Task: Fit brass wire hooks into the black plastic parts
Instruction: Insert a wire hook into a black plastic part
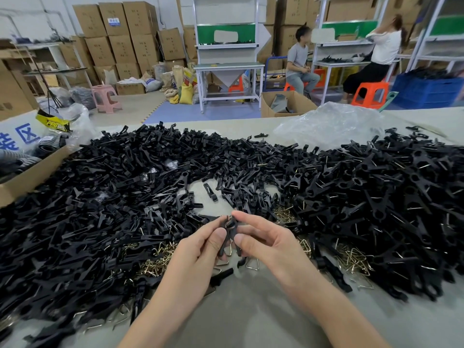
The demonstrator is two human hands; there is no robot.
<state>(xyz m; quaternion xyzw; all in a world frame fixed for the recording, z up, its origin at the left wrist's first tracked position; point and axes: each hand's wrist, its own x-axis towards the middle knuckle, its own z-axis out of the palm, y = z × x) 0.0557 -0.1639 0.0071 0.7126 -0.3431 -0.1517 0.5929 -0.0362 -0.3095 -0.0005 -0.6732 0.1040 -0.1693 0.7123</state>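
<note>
Above the table's front middle, my left hand [200, 249] and my right hand [263, 237] together pinch a black plastic part [231, 229]. A brass wire hook [229, 218] shows at the part's top, between my fingertips. The part's lower legs hang down between my thumbs. Loose brass wire hooks [155, 259] lie in a heap left of my hands, and more brass hooks [351, 257] lie to the right. A large heap of black plastic parts [113, 197] covers the table on the left.
A second heap of black parts with wire fitted [389, 192] fills the right side. A cardboard box [30, 172] stands at the left edge, a crumpled plastic bag [331, 124] at the back. The bare table top [246, 310] lies around my forearms. Two people sit at benches far behind.
</note>
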